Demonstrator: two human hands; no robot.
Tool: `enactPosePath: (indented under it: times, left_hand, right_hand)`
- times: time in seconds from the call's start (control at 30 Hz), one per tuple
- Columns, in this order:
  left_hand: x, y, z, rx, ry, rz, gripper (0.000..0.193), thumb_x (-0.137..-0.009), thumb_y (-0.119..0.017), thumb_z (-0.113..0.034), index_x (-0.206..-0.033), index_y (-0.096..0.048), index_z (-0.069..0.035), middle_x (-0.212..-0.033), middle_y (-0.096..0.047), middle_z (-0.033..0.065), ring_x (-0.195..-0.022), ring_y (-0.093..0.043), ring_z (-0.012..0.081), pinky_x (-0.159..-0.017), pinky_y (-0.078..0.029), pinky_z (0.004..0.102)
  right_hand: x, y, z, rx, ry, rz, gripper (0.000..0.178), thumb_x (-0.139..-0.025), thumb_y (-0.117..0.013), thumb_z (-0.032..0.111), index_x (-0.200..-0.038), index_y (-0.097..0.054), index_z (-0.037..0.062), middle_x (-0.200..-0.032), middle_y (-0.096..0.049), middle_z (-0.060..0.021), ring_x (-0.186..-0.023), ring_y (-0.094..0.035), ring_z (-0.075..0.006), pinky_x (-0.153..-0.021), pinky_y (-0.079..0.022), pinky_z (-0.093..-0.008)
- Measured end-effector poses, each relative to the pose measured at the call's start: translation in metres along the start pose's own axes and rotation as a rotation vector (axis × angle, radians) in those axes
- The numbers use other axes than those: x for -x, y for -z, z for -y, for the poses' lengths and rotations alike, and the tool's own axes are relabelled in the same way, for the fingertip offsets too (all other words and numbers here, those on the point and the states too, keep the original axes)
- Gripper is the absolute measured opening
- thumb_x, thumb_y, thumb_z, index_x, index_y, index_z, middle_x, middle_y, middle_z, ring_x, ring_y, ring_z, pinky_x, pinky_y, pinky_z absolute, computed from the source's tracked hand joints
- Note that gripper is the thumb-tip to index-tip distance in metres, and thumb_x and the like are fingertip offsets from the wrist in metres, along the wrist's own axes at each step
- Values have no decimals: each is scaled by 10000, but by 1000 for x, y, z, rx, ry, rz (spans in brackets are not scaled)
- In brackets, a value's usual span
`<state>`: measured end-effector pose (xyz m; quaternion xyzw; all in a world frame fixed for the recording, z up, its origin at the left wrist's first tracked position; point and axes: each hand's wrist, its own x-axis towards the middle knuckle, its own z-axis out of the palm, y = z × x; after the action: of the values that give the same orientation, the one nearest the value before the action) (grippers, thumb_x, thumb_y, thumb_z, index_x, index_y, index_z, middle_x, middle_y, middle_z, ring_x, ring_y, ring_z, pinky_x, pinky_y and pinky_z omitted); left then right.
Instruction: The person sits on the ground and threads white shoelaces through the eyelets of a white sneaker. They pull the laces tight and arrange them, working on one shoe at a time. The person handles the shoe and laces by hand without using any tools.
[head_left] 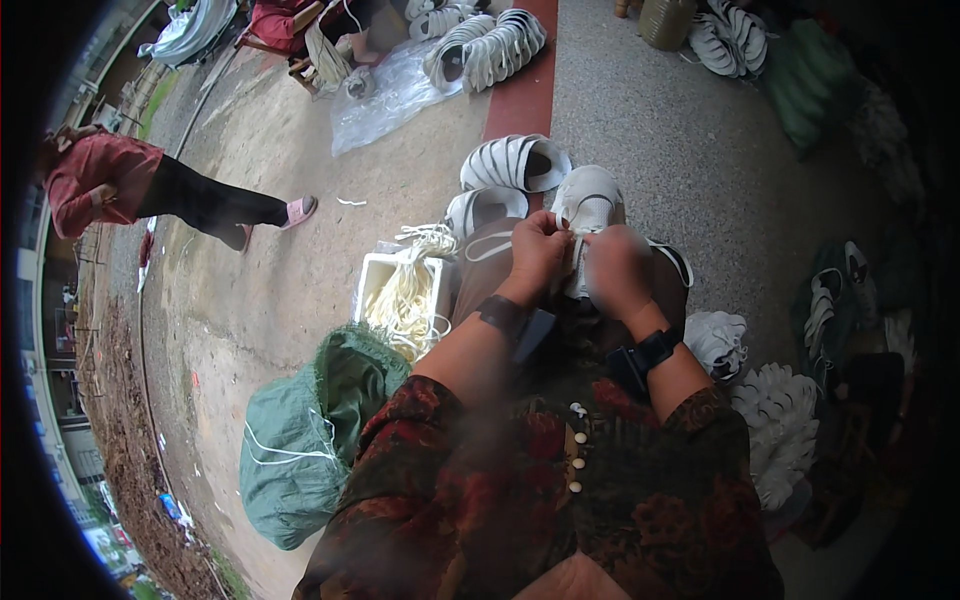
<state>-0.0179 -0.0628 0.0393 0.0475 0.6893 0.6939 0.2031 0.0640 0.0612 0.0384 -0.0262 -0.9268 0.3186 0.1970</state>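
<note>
A white shoe (pixel 590 192) rests on my lap, toe pointing away from me. My left hand (pixel 540 252) is closed in a pinch at its lacing area, on a white shoelace (pixel 484 238). One loop of lace sticks out left of that hand. Close beside it, my right hand (pixel 618 270) is curled over the shoe's opening, its thumb and finger drawn together at the laces; the back of this hand is blurred. Another length of the lace (pixel 684 262) hangs out to the right over my knee.
Left of my legs stands a white box (pixel 364 290) of cream laces (pixel 402 305), with a green sack (pixel 290 470) nearer. Nested white shoe pieces (pixel 512 163) lie ahead, more (pixel 775 430) to the right. A person (pixel 110 185) stands left; another person (pixel 280 25) sits at the back.
</note>
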Motion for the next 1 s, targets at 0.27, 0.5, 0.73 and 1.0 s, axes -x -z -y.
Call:
enactPosePath:
  times: [0.27, 0.5, 0.73, 1.0]
  left_hand:
    - [-15, 5, 7, -255, -40, 41, 118, -676, -696, -77, -710, -626, 12, -634, -627, 74, -577, -565, 109, -559, -472, 281]
    - [9, -3, 0, -824, -435, 66, 165, -705, -628, -159, -744, -602, -2, -733, -611, 210, -718, -605, 387, -662, -493, 430]
    - [5, -5, -1, -877, -406, 84, 160, -671, -620, -130, -747, -607, 10, -707, -615, 196, -697, -613, 368, -643, -493, 425]
    - [-8, 14, 10, -291, -69, 241, 139, -711, -653, -50, -827, -675, 23, -727, -661, 38, -668, -567, 72, -602, -476, 254]
  right_hand:
    - [-1, -1, -1, -27, -3, 5, 227, -720, -556, 12, -928, -644, 40, -792, -549, -137, -792, -525, -322, -750, -401, -421]
    - [-1, -9, -6, 35, 16, -49, 178, -748, -554, 36, -892, -657, 27, -752, -555, -133, -768, -535, -301, -720, -373, -396]
    - [-7, -10, 1, 239, 16, 13, 73, -746, -614, 102, -797, -622, 50, -748, -563, -135, -763, -542, -315, -709, -379, -423]
    - [-13, -14, 9, 349, 86, 2, 78, -712, -643, 89, -706, -573, 53, -696, -556, -138, -725, -537, -333, -671, -387, -435]
